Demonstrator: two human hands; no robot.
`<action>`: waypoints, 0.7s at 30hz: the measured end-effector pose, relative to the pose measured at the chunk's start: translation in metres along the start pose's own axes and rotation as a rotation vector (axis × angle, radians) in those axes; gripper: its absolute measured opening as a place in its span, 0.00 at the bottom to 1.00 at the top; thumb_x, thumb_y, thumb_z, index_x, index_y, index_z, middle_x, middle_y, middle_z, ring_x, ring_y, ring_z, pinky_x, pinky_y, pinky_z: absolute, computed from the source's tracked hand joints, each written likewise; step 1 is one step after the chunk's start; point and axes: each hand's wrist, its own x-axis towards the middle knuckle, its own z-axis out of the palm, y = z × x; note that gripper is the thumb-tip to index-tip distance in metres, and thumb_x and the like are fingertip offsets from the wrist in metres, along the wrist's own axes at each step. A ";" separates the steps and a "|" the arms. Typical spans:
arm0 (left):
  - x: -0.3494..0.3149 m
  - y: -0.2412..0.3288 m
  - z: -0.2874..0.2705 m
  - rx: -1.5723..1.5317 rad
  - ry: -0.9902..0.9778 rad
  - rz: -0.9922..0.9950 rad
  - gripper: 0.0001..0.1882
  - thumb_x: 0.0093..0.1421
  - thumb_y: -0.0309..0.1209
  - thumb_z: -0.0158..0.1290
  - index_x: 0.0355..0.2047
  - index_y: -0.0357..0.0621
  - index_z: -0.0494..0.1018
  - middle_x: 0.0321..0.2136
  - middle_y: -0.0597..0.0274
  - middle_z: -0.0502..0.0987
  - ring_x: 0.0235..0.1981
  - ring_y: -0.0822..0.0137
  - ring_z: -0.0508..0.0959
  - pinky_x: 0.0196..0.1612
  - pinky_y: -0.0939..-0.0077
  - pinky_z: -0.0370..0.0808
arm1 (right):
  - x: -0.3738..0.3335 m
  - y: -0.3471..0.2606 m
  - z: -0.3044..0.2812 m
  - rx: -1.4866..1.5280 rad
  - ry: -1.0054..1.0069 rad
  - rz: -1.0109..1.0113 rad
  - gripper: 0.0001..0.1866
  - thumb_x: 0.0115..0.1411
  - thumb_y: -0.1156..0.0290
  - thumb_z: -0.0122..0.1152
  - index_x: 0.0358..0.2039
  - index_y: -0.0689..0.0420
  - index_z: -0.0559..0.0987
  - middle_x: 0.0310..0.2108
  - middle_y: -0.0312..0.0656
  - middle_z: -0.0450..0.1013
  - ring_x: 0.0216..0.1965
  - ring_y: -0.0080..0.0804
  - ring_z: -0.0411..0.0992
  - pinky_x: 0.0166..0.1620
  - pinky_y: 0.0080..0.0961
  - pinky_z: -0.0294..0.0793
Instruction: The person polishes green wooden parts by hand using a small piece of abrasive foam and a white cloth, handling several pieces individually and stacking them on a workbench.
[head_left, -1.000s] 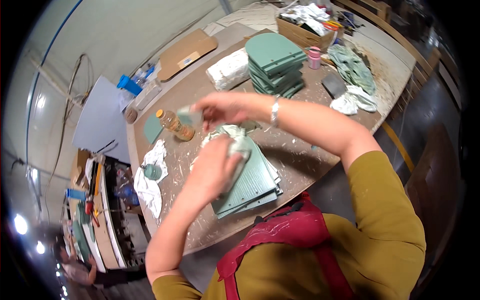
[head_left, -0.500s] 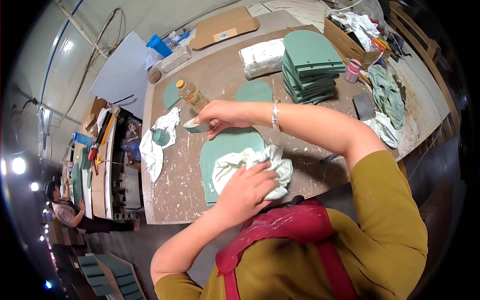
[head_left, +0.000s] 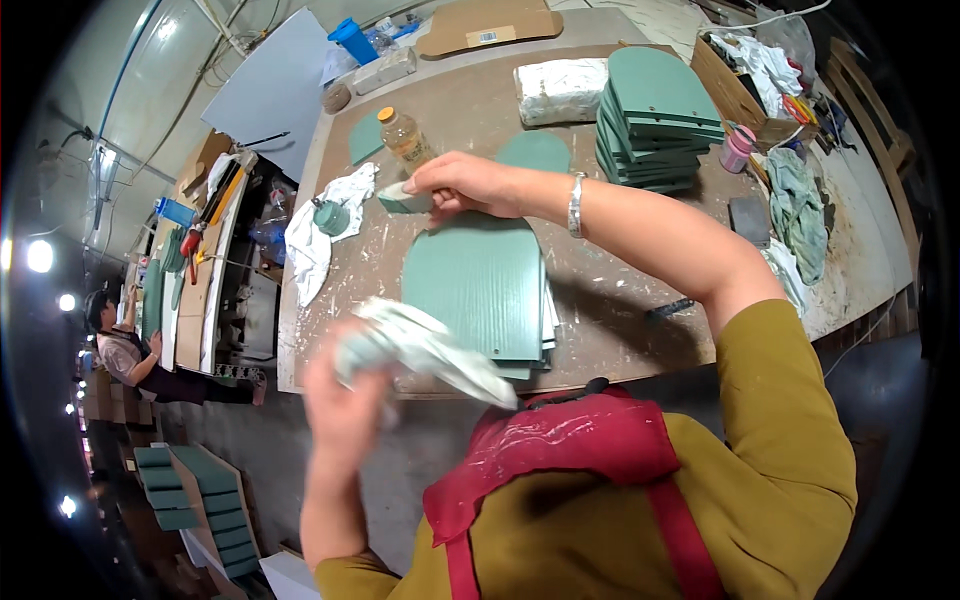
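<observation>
An arched green board (head_left: 470, 285) lies on the table in front of me, on top of other thin pieces whose edges show at its right. My left hand (head_left: 345, 395), smeared by motion, grips a white cloth (head_left: 430, 350) in the air at the board's near left corner. Just past the board's rounded end, my right hand (head_left: 465, 187) is closed on a small green block (head_left: 405, 203) with a pale top. Next to that hand stands a bottle of yellowish liquid (head_left: 405, 140) with an orange cap. A small green jar (head_left: 330, 217) rests on a white rag (head_left: 312, 255).
A tall stack of green arched boards (head_left: 655, 120) stands at the far right, beside a white wrapped bundle (head_left: 562, 90). Farther right are a pink bottle (head_left: 737, 148), a dark grey block (head_left: 748, 220) and a wooden box (head_left: 735, 85). Another person (head_left: 130, 350) works at the left.
My left hand has lifted the cloth off the board and swung it left, uncovering the board's surface. The right hand still holds the small block by the board's far end. The view has shifted slightly.
</observation>
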 end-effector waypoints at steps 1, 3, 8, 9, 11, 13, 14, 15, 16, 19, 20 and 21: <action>0.017 0.008 -0.005 -0.032 0.097 -0.096 0.10 0.59 0.22 0.52 0.42 0.38 0.73 0.39 0.57 0.78 0.42 0.67 0.78 0.46 0.72 0.73 | 0.000 -0.001 -0.001 0.020 0.021 0.001 0.11 0.64 0.63 0.59 0.36 0.58 0.77 0.22 0.27 0.64 0.22 0.15 0.66 0.41 0.21 0.80; 0.047 0.010 0.008 -0.018 0.067 0.012 0.10 0.63 0.26 0.51 0.44 0.37 0.72 0.39 0.57 0.78 0.42 0.68 0.77 0.47 0.72 0.73 | -0.002 0.000 -0.006 0.041 0.028 -0.003 0.10 0.64 0.63 0.59 0.33 0.57 0.76 0.21 0.27 0.64 0.23 0.15 0.66 0.39 0.18 0.79; 0.072 -0.019 0.086 0.616 -0.170 0.327 0.26 0.62 0.43 0.54 0.55 0.40 0.68 0.50 0.45 0.73 0.54 0.52 0.73 0.56 0.60 0.69 | 0.020 0.012 0.002 -0.119 -0.033 -0.067 0.10 0.64 0.64 0.59 0.36 0.57 0.77 0.21 0.26 0.62 0.21 0.14 0.63 0.42 0.23 0.78; 0.065 -0.030 0.099 0.891 -0.145 0.534 0.29 0.60 0.46 0.56 0.56 0.42 0.68 0.51 0.44 0.72 0.57 0.48 0.71 0.58 0.59 0.67 | 0.013 0.009 -0.001 -0.055 -0.014 -0.048 0.11 0.64 0.64 0.59 0.40 0.58 0.78 0.21 0.25 0.62 0.20 0.13 0.60 0.44 0.26 0.78; 0.050 -0.027 0.102 0.729 -0.320 0.689 0.29 0.57 0.47 0.59 0.54 0.44 0.71 0.50 0.50 0.73 0.59 0.50 0.69 0.57 0.57 0.66 | 0.003 0.007 0.001 0.034 0.065 -0.093 0.11 0.63 0.64 0.61 0.33 0.60 0.78 0.27 0.32 0.68 0.27 0.18 0.67 0.35 0.21 0.75; 0.030 -0.034 0.102 0.644 -0.390 0.700 0.24 0.55 0.46 0.61 0.47 0.44 0.74 0.49 0.55 0.75 0.57 0.54 0.71 0.55 0.59 0.67 | 0.000 0.007 0.001 0.011 0.043 -0.093 0.12 0.63 0.64 0.60 0.36 0.61 0.78 0.30 0.33 0.68 0.31 0.20 0.69 0.38 0.21 0.75; 0.018 -0.036 0.097 0.535 -0.359 0.664 0.19 0.55 0.43 0.62 0.41 0.45 0.76 0.45 0.57 0.77 0.53 0.55 0.75 0.52 0.60 0.69 | 0.000 0.008 0.002 -0.003 0.035 -0.091 0.13 0.63 0.64 0.60 0.38 0.62 0.78 0.32 0.34 0.69 0.33 0.21 0.70 0.40 0.21 0.76; 0.002 -0.042 0.095 0.453 -0.302 0.663 0.16 0.55 0.41 0.61 0.39 0.45 0.74 0.41 0.58 0.76 0.50 0.56 0.76 0.45 0.62 0.70 | 0.002 0.007 0.006 -0.010 0.026 -0.096 0.14 0.64 0.64 0.59 0.41 0.63 0.78 0.31 0.33 0.69 0.31 0.19 0.69 0.42 0.23 0.76; -0.007 -0.037 0.083 0.422 -0.337 0.616 0.16 0.56 0.39 0.61 0.40 0.43 0.74 0.40 0.56 0.77 0.48 0.55 0.76 0.46 0.62 0.71 | 0.000 0.007 0.009 -0.016 0.027 -0.101 0.15 0.65 0.64 0.58 0.44 0.63 0.77 0.31 0.33 0.69 0.29 0.18 0.69 0.45 0.24 0.77; -0.030 -0.040 0.026 0.316 0.047 0.310 0.15 0.58 0.33 0.60 0.42 0.37 0.75 0.39 0.52 0.78 0.42 0.54 0.78 0.48 0.60 0.73 | 0.001 0.008 0.004 -0.028 0.012 -0.112 0.18 0.66 0.63 0.57 0.47 0.65 0.75 0.38 0.36 0.71 0.34 0.20 0.71 0.48 0.24 0.76; -0.023 -0.047 0.006 0.276 0.299 0.153 0.12 0.61 0.30 0.57 0.42 0.34 0.75 0.37 0.52 0.79 0.38 0.57 0.79 0.47 0.62 0.75 | 0.001 0.010 0.003 -0.041 0.018 -0.111 0.18 0.66 0.62 0.57 0.47 0.65 0.75 0.39 0.37 0.72 0.35 0.21 0.71 0.48 0.24 0.76; -0.001 -0.039 -0.011 -0.008 0.367 -0.032 0.12 0.64 0.31 0.54 0.40 0.33 0.75 0.33 0.55 0.80 0.35 0.61 0.79 0.42 0.66 0.75 | -0.001 0.012 0.000 -0.055 0.035 -0.110 0.18 0.66 0.62 0.56 0.48 0.65 0.75 0.40 0.38 0.72 0.37 0.22 0.72 0.48 0.24 0.76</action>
